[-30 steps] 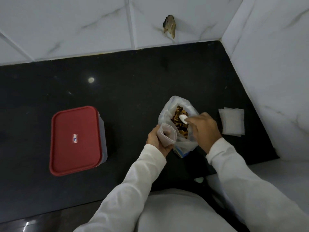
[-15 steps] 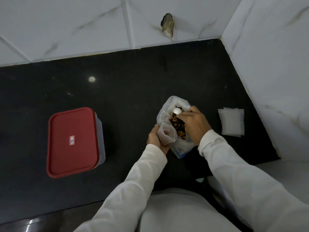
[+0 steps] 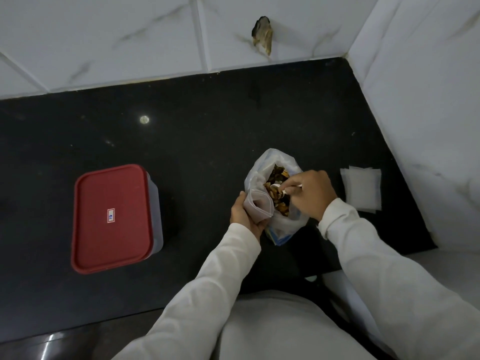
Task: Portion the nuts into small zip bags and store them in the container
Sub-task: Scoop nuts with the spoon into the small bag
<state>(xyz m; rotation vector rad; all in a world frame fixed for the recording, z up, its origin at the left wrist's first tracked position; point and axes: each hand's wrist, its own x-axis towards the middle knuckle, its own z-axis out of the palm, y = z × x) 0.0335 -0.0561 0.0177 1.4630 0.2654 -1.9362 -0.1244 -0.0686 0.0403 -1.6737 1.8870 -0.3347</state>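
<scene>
A large clear plastic bag [image 3: 262, 167] stands open on the black counter with brown nuts [image 3: 279, 175] inside. My left hand [image 3: 242, 215] holds a small zip bag [image 3: 258, 203], mouth open, against the big bag's left side. My right hand [image 3: 310, 193] grips a white spoon [image 3: 276, 188] whose bowl lies on the nuts inside the big bag. A container with a red lid [image 3: 111, 216] sits shut on the counter to the left, well apart from both hands.
A stack of empty small zip bags [image 3: 362, 188] lies to the right of my right hand, close to the white tiled side wall [image 3: 420, 113]. The tiled back wall has a chipped hole [image 3: 263, 35]. The counter's front edge runs near my body.
The spoon was lifted above the nuts a second ago; my right hand has since dipped it down into the nuts. My left hand and the small bag have stayed in place.
</scene>
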